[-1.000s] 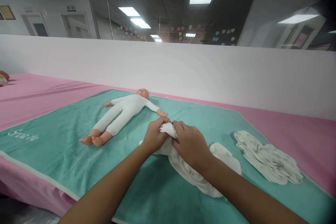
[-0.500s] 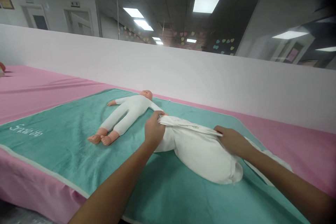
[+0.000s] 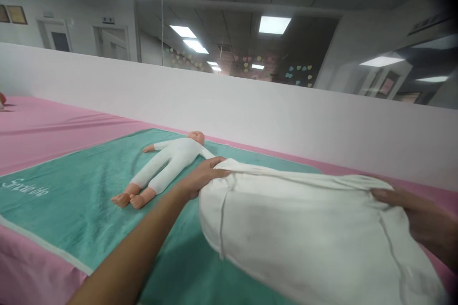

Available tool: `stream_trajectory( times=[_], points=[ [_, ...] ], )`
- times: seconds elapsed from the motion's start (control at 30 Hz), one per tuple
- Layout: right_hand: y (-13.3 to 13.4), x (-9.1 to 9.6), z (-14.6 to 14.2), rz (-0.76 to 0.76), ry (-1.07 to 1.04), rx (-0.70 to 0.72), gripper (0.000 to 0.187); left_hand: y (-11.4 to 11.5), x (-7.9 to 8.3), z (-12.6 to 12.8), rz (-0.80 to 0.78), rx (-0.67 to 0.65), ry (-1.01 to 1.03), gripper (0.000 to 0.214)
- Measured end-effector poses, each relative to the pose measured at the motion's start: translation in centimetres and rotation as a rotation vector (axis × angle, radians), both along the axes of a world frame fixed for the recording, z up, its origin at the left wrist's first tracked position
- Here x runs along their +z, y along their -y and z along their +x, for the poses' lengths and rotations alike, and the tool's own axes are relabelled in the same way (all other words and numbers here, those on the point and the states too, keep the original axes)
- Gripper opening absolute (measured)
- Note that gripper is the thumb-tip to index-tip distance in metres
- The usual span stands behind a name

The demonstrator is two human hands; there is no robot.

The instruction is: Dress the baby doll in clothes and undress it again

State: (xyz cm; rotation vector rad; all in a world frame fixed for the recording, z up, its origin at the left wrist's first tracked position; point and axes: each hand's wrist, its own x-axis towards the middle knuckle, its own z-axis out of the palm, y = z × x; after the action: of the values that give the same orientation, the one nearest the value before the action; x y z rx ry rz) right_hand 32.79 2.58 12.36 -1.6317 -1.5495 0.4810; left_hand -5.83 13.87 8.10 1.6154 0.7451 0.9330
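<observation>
A white baby garment with visible seams stretches between my two hands, raised in front of me. My left hand pinches its upper left corner, and my right hand grips the upper right side, partly covered by the fabric. The lower part of the garment hangs toward me and runs out of view at the bottom. To the left a baby doll in a white bodysuit lies on its back on the green towel, arms spread and bare feet toward me. The garment hides part of the towel.
Under the towel is a pink-covered table. A low white wall runs along its far side, with a large mirror or window above. A small reddish object sits at the far left edge.
My hands have moved wider apart, the right one farther right, and the garment is now spread out and nearer to me. The view has tilted slightly upward. The doll lies as before.
</observation>
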Motion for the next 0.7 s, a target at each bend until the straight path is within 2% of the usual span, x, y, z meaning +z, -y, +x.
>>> stream_trajectory(
  times=[0.03,0.1,0.17,0.23,0.37,0.47,0.6,0.63,0.7],
  points=[
    [-0.7,0.1,0.2,-0.077,-0.148,0.044,0.039,-0.7,0.1,-0.2,-0.021,-0.015,-0.044,0.040],
    [-2.8,-0.7,0.1,-0.180,-0.374,0.098,0.037,-2.5,-0.4,-0.3,-0.033,0.061,-0.171,0.044],
    [-5.9,-2.7,-0.6,-0.216,-0.389,0.136,0.038,-4.7,-1.7,-0.1,0.008,0.235,-0.311,0.046],
    [-9.3,-5.3,-1.5,-0.184,-0.238,0.080,0.040,-6.9,-3.6,0.4,0.104,0.400,-0.460,0.044],
    [-14.1,-10.6,-2.6,-0.168,0.386,-0.284,0.039,-9.4,-6.8,2.0,0.343,0.634,-0.833,0.036],
    [-15.2,-13.2,-2.9,-0.042,0.667,-0.372,0.035,-9.0,-7.5,3.5,0.594,0.675,-0.962,0.027],
    [-15.0,-13.9,-3.1,0.281,0.794,-0.382,0.025,-6.9,-7.2,6.1,0.946,0.744,-0.960,0.035],
    [-14.8,-13.7,-3.3,0.342,0.794,-0.394,0.025,-6.3,-7.2,6.8,1.007,0.699,-0.950,0.036],
    [-14.4,-13.5,-3.9,0.452,0.773,-0.382,0.024,-5.4,-7.5,8.3,1.051,0.499,-0.911,0.035]
  ],
)
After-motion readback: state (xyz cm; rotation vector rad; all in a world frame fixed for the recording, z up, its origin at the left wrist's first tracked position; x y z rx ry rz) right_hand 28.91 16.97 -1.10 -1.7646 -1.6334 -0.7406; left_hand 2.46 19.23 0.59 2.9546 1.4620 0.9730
